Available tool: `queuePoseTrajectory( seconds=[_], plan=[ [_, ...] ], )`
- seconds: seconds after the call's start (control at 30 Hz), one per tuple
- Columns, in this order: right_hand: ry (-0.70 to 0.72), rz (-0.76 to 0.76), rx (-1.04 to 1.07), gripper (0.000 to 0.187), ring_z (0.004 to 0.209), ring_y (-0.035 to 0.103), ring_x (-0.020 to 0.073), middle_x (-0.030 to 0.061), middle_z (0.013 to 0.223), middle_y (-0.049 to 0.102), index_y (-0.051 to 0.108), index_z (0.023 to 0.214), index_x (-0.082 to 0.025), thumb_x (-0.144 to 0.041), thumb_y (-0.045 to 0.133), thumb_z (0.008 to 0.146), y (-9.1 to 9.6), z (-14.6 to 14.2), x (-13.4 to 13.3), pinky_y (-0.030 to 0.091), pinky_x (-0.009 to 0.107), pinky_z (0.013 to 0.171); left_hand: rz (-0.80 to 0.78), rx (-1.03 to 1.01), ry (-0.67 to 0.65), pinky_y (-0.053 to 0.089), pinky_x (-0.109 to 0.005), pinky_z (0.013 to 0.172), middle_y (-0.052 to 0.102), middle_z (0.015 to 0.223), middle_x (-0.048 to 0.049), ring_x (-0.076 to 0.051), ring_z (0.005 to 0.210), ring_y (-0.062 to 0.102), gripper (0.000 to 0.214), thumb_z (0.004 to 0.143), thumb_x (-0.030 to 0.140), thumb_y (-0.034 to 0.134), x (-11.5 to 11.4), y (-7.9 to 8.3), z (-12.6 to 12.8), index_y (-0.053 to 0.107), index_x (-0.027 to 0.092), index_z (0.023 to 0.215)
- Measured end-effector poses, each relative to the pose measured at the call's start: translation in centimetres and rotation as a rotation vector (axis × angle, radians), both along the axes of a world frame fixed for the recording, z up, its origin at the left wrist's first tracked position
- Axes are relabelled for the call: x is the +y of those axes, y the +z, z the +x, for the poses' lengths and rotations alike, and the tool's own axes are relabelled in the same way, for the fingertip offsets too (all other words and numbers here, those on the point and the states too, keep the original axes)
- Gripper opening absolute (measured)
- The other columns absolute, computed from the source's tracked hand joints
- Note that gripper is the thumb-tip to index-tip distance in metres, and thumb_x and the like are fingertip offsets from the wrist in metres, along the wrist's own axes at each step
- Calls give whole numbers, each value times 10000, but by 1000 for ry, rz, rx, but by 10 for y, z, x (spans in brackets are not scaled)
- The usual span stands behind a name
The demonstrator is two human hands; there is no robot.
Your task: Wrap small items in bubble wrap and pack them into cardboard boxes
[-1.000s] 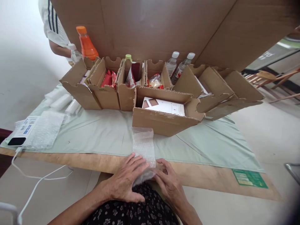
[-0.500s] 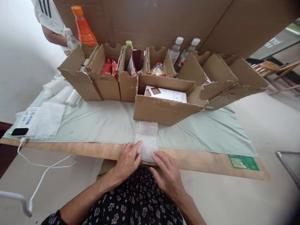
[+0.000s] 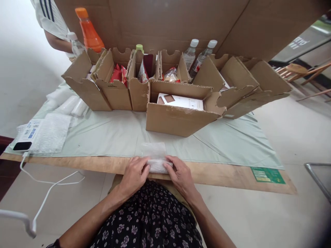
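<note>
A strip of clear bubble wrap (image 3: pixel 154 154) lies at the near edge of the table (image 3: pixel 222 174), its near end rolled up. My left hand (image 3: pixel 134 174) grips the left side of that roll with curled fingers. My right hand (image 3: pixel 179 174) grips the right side the same way. Just beyond the strip stands an open cardboard box (image 3: pixel 178 119) with a white carton (image 3: pixel 181 102) inside.
A row of open cardboard boxes (image 3: pixel 113 88) with snack packets stands behind, with bottles (image 3: pixel 89 31) at the back. More bubble wrap (image 3: pixel 51 132) and a black phone (image 3: pixel 22 146) with a white cable lie at the left. A person in a striped shirt (image 3: pixel 49 17) stands at far left.
The bubble wrap strip has been rolled up from its near end and looks shorter. Both hands moved from lying on it to gripping the roll at either side.
</note>
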State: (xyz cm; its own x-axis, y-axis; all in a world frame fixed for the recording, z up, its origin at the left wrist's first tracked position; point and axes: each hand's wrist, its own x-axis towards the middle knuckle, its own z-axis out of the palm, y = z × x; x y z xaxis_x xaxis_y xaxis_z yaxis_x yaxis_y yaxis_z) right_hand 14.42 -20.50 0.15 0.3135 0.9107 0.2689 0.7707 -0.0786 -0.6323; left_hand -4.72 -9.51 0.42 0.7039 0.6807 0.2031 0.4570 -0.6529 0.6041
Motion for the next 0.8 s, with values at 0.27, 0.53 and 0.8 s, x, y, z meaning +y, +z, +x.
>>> queuePoseTrajectory(
  seconds=[0.27,0.53,0.8],
  plan=[
    [198,41,-349,195,1145,639,300,104,1237,724,702,1155,-240,-256,631,974,-4,-3,4,497,460,904,60,67,130,473,-409,754,716,796,-49,-261,799,615,201,879,120,604,9,-8,0,697,217,1028],
    [172,93,-286,430,1256,581,326,176,1449,580,570,1374,-205,-328,626,965,21,5,2,489,484,967,-9,-184,49,526,-358,770,699,834,-29,-199,805,648,206,921,100,577,19,7,-1,694,200,1058],
    [219,-35,-96,222,844,669,204,50,990,778,661,1204,-205,-214,513,1038,-3,1,9,506,366,778,-170,-191,19,556,-381,863,735,993,-62,-220,942,681,298,906,142,621,3,4,-3,640,189,1199]
  ],
)
